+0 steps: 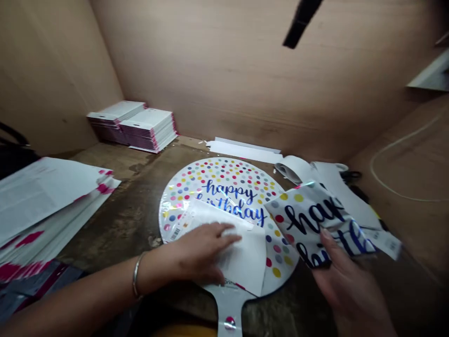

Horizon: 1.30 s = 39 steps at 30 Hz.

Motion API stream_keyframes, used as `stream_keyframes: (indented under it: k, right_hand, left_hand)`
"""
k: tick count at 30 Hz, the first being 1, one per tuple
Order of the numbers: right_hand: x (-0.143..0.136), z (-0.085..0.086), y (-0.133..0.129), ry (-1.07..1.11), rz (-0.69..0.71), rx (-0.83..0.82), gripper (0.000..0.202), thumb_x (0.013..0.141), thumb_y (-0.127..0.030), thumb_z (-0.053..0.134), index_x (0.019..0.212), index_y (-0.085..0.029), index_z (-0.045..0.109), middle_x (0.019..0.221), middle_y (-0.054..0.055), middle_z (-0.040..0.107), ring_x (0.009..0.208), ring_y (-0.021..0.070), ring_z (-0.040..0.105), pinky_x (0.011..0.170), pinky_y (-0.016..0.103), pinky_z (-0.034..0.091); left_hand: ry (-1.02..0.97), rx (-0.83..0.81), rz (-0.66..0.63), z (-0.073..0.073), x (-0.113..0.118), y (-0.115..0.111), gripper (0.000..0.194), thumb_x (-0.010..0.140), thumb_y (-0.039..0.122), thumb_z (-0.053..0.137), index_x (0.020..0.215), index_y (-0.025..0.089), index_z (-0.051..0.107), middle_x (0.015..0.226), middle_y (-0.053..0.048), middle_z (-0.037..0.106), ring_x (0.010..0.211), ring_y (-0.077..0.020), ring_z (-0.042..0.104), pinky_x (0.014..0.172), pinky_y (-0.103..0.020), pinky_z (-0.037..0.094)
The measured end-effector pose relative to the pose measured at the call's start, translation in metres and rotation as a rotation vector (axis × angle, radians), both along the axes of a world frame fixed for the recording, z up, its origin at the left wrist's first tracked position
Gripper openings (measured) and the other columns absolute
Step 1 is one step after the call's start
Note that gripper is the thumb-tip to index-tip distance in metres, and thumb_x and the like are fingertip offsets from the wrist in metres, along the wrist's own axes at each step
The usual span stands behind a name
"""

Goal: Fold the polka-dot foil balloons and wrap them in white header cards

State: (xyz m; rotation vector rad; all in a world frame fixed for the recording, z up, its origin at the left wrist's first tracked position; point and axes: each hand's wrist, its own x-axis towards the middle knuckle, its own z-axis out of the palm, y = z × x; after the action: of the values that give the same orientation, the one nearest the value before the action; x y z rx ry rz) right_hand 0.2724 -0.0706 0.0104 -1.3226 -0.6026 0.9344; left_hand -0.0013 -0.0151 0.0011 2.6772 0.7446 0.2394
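Observation:
A flat, round foil balloon (228, 171) lies in the middle of the worktop, with coloured dots and "happy birthday" lettering. Its pale tail (229, 309) points toward me. On its lower part rests a white card (247, 255) with small print, set at a slant. My left hand (206, 250) is over this card, fingers stretched and apart, partly hiding it. To the right, my right hand (351, 281) grips a folded foil balloon (315, 215) with similar dots and lettering, thumb on top. The fingers beneath it are hidden. A small white label (387, 243) shows beside the folded balloon.
Two stacks of white cards (147, 121) with pink edges stand at the back left. More cards (52, 196) are fanned at the left. White paper strips (245, 150) and a curled paper roll (294, 168) lie at the back. Wooden panels (228, 70) enclose the worktop.

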Motion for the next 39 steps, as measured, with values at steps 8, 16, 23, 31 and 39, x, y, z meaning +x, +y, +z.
stream_keyframes:
  k: [8, 16, 23, 31, 39]
  right_hand:
    - [-0.039, 0.018, 0.006, 0.347, 0.183, -0.388, 0.052, 0.072, -0.013, 0.069, 0.122, -0.015, 0.054, 0.098, 0.011, 0.072, 0.084, 0.0283, 0.070, 0.072, 0.045, 0.059]
    - [-0.081, 0.016, 0.007, 0.472, 0.213, -0.440, 0.053, 0.077, -0.013, 0.064, 0.128, -0.013, 0.047, 0.097, 0.012, 0.072, 0.086, 0.0259, 0.069, 0.080, 0.042, 0.057]
    - [-0.095, 0.005, 0.015, 0.566, 0.296, -0.415, 0.053, 0.076, -0.011, 0.064, 0.126, -0.010, 0.048, 0.094, 0.012, 0.073, 0.088, 0.0259, 0.069, 0.083, 0.043, 0.055]
    - [-0.023, 0.027, 0.002, 0.311, 0.120, -0.324, 0.040, 0.071, -0.016, 0.070, 0.109, -0.019, 0.061, 0.093, 0.007, 0.074, 0.078, 0.0246, 0.071, 0.070, 0.039, 0.059]
    - [-0.038, 0.005, 0.001, 0.205, 0.408, -0.524, 0.038, 0.072, -0.026, 0.071, 0.108, -0.017, 0.060, 0.083, 0.007, 0.074, 0.075, 0.0238, 0.070, 0.068, 0.038, 0.058]
  left_hand:
    - [0.154, -0.040, 0.051, -0.017, -0.005, 0.037, 0.119, 0.054, 0.081, 0.057, 0.146, 0.018, 0.016, 0.152, -0.021, 0.006, 0.138, -0.0402, -0.002, 0.108, -0.058, 0.001]
    - [0.141, -0.145, 0.029, -0.021, -0.009, 0.038, 0.140, 0.043, 0.080, 0.064, 0.147, 0.012, -0.002, 0.150, -0.023, -0.010, 0.136, -0.0407, -0.013, 0.108, -0.059, -0.003]
    - [0.037, -0.162, 0.101, -0.023, -0.010, 0.032, 0.142, 0.039, 0.078, 0.068, 0.146, 0.008, 0.007, 0.150, -0.026, 0.008, 0.138, -0.0419, -0.001, 0.110, -0.056, -0.003]
    - [0.006, -0.020, 0.133, 0.001, -0.008, 0.035, 0.118, 0.049, 0.072, 0.069, 0.144, 0.021, 0.022, 0.138, -0.019, 0.034, 0.131, -0.0407, 0.024, 0.107, -0.061, 0.005]
    - [0.025, -0.027, 0.106, -0.003, -0.003, 0.033, 0.124, 0.044, 0.071, 0.072, 0.145, 0.021, 0.018, 0.141, -0.020, 0.029, 0.131, -0.0425, 0.022, 0.106, -0.062, 0.005]
